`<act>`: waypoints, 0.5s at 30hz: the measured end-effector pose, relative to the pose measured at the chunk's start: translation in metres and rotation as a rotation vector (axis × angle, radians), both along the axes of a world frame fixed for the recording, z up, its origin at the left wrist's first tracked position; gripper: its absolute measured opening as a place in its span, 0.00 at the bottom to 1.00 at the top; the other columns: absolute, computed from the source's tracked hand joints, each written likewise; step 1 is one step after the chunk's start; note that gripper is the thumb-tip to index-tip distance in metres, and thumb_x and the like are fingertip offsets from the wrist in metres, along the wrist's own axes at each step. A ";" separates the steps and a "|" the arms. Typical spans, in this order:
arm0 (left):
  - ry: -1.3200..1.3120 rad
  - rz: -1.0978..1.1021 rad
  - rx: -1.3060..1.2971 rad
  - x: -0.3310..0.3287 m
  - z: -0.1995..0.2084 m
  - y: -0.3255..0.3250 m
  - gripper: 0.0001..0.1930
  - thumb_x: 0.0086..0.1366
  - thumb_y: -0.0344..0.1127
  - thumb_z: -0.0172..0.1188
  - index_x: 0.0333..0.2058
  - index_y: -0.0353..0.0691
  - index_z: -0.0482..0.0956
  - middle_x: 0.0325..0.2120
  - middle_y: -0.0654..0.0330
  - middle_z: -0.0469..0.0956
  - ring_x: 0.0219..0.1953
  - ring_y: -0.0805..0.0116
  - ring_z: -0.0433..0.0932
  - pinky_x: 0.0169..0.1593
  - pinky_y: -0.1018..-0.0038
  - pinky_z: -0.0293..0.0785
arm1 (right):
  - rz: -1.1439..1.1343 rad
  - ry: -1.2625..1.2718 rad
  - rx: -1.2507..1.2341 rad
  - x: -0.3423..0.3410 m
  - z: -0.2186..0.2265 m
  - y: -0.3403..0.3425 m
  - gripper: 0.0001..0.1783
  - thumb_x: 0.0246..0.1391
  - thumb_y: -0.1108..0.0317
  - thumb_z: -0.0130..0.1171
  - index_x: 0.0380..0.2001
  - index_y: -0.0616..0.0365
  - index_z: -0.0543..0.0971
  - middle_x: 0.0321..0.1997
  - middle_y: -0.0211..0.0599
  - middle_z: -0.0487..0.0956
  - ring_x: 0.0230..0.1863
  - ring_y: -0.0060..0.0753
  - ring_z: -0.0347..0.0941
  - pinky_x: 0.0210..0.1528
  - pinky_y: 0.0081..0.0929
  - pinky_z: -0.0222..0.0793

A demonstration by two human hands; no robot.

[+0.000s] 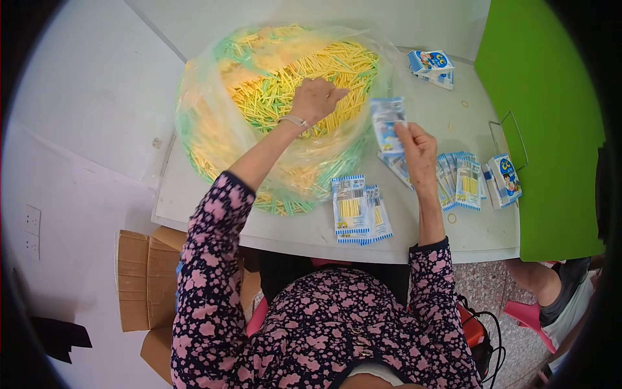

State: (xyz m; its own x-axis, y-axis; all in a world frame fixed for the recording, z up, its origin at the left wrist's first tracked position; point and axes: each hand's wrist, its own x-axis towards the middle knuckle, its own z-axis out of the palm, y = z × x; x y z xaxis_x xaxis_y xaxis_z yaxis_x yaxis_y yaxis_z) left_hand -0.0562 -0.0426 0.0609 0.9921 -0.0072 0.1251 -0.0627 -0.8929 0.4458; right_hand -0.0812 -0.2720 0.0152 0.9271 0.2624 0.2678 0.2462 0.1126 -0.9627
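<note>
A large clear plastic bag (194,123) stands open on the table, full of thin yellow and green sticks (337,61). Over the sticks in its mouth is my left hand (315,100), fingers curled and turned down; whatever they may hold is hidden. My right hand (418,152) pinches a small blue-and-white packet (389,120) by its lower right part, just right of the bag. Beneath that hand another packet (396,167) lies partly covered. Filled packets (350,206), with yellow sticks showing through their windows, overlap near the table's front edge.
More packets (468,181) lie fanned to the right, beside a bundled stack (504,178) and a wire stand (515,139). Another stack (431,63) sits at the back right. A green panel (544,129) borders the table's right side. Cardboard boxes (149,279) stand below left.
</note>
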 end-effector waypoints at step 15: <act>-0.159 0.425 0.443 0.038 -0.066 -0.039 0.20 0.48 0.47 0.56 0.30 0.34 0.79 0.41 0.53 0.65 0.46 0.55 0.59 0.49 0.52 0.49 | -0.198 0.061 0.132 0.013 -0.008 -0.011 0.19 0.54 0.64 0.55 0.13 0.54 0.63 0.16 0.15 0.56 0.20 0.09 0.45 0.20 0.15 0.40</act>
State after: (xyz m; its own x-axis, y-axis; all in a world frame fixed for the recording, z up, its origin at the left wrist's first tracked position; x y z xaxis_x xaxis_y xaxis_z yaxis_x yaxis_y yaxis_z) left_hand -0.0178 -0.0820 -0.0052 0.8892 0.2990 0.3463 0.3034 -0.9519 0.0429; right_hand -0.0683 -0.2826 0.0072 0.9723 0.0407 0.2300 0.2181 0.1941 -0.9564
